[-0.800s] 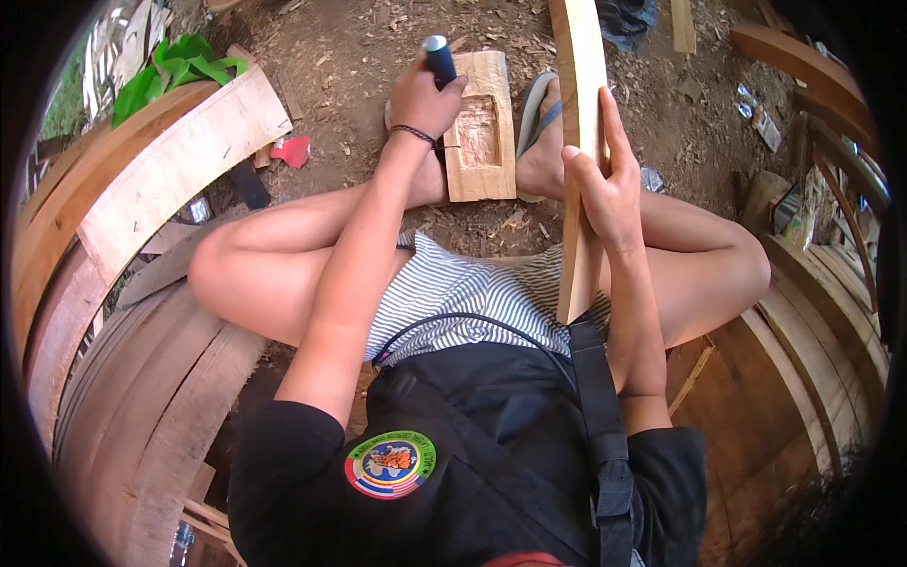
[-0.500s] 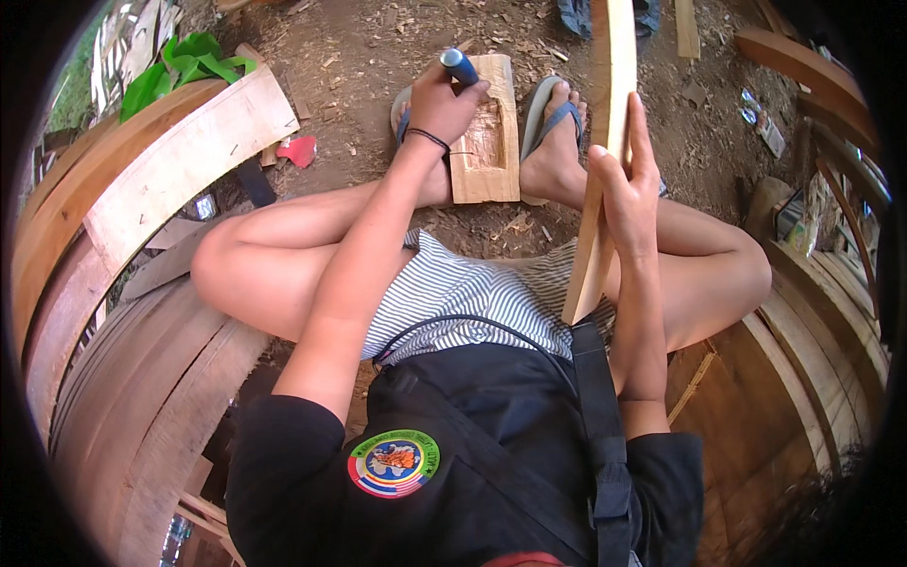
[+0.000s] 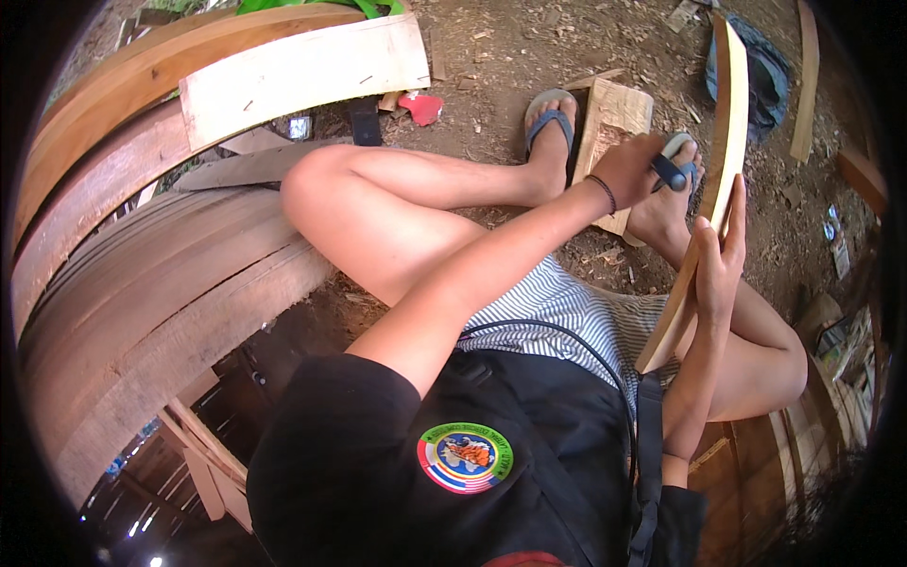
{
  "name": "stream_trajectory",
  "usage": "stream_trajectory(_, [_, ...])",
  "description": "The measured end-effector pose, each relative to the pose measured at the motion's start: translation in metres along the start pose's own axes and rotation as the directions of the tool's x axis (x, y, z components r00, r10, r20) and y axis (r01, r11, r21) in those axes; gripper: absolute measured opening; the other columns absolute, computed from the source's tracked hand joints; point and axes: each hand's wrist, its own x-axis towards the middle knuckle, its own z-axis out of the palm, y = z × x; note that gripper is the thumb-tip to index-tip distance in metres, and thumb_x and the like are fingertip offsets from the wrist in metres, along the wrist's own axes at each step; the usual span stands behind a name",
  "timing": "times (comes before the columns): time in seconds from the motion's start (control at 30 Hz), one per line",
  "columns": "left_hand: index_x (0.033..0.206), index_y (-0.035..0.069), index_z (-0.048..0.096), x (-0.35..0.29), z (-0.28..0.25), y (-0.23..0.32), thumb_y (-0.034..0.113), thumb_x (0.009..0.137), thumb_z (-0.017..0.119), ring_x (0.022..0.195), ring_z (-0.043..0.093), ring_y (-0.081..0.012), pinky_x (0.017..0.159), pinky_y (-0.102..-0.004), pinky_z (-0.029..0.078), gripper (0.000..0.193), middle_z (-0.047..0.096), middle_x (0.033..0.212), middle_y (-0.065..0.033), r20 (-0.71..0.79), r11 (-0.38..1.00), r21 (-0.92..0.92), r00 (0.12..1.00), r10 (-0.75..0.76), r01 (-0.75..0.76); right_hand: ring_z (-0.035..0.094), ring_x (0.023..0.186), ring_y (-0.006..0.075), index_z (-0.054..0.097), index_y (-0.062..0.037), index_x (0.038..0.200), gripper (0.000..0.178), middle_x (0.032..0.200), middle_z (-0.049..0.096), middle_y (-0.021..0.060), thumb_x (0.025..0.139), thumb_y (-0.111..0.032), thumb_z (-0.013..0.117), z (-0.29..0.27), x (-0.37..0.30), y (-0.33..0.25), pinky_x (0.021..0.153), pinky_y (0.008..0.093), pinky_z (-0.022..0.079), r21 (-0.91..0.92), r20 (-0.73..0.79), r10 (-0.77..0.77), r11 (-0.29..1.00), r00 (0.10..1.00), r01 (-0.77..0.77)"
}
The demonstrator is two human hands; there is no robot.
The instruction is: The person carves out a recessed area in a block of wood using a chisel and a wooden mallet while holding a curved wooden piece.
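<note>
Far left: pale nailed board on stacked curved planks; red scrap on the ground nearby. Wooden block lies between the sandalled feet. Its hollowed recess shows rough-cut wood at the far end; the near part is covered, contents there cannot be told. Left hand grips a dark blue handle, now shifted from the block's left side to its right edge, handle end over the right foot. Working end hidden; judged turned away from the cut. Right hand still holds a curved wooden bar, thumb opposing straight fingers. Beyond: crumpled dark-blue material, contents, if any, unclear.
</note>
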Motion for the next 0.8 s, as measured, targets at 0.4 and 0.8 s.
stream_trajectory(0.4, [0.109,0.007,0.044,0.014,-0.034,-0.004,0.03,0.088,0.067,0.098,0.064,-0.0423,0.08,-0.0494,0.05,0.039,0.067,0.098,-0.0217,-0.031,0.923,-0.243,0.949,-0.313,0.297,0.051,0.092,0.012,0.027,-0.0069,0.155,0.07,0.114,0.054,0.0056,0.094,-0.028,0.056,-0.006,-0.002,0.026,0.081,0.0265,0.044,0.034,0.15,0.418,0.904,0.896,-0.427])
stream_trajectory(0.8, [0.117,0.002,0.057,0.037,-0.037,-0.02,0.046,0.084,0.068,0.082,0.07,-0.026,0.079,-0.0382,0.053,0.056,0.071,0.087,-0.0138,0.16,0.865,-0.135,0.872,-0.462,0.483,0.056,0.115,0.0459,0.037,-0.0179,0.15,0.08,0.131,0.047,0.0335,0.081,-0.039,0.072,0.003,-0.001,0.062,0.097,0.0481,0.048,-0.817,0.056,0.222,0.571,0.973,-0.083])
